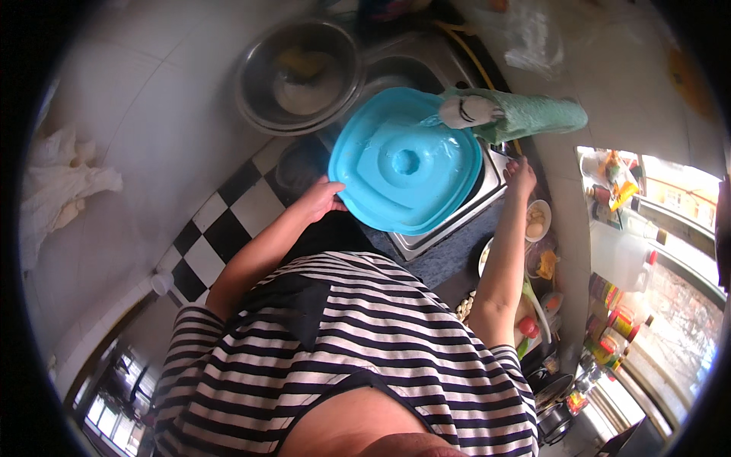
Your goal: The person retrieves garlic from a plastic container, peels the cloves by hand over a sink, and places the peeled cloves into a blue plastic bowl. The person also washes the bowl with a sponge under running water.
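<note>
My left hand (326, 200) grips the near-left rim of a wide blue plastic lid (374, 163), thumb on top. The lid is tilted over a stainless steel sink (411, 251) and hides much of it. Its surface is wet and shiny around a round recess in the middle. Above its far right side reaches a spout-like thing wrapped in green cloth (537, 118), with a white fabric tip (465, 111). Clear water seems to fall from that tip onto the lid. My right hand (519, 176) is beside the sink's right edge, near a small metal part; its grip is unclear.
A large metal basin (251, 103) stands far left, above a black-and-white checked floor (228, 234). On the right counter are a bowl of eggs (535, 221), red tomatoes (528, 327) and garlic cloves (465, 305). Bottles and a plastic jug (619, 257) line the windowsill.
</note>
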Demonstrator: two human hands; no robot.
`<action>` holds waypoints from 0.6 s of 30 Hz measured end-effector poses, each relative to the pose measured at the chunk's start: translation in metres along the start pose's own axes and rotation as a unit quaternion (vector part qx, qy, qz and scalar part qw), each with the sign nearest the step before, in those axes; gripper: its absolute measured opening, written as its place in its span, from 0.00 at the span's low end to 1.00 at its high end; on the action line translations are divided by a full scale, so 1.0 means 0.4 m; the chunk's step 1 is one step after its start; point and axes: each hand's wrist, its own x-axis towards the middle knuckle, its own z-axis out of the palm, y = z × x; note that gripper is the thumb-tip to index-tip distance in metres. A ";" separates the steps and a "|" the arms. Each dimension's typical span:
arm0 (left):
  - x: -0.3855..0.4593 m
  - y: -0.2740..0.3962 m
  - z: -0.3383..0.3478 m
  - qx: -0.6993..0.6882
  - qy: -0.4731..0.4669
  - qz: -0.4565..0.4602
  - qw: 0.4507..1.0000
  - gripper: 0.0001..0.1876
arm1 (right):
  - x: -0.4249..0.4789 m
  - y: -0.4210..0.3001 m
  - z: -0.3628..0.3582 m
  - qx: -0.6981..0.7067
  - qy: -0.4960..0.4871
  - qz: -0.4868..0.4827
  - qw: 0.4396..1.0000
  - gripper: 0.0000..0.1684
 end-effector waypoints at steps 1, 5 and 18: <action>0.017 0.000 0.002 -0.003 -0.003 0.002 1.000 0.19 | 0.010 -0.003 -0.011 0.016 0.004 0.008 1.000 0.12; 0.085 -0.014 0.002 -0.044 -0.037 -0.018 0.998 0.18 | 0.018 -0.038 -0.001 -0.051 0.006 0.007 0.999 0.09; -0.081 -0.009 0.020 0.043 0.045 -0.031 0.998 0.22 | -0.117 0.029 -0.057 -0.097 -0.154 0.032 0.983 0.19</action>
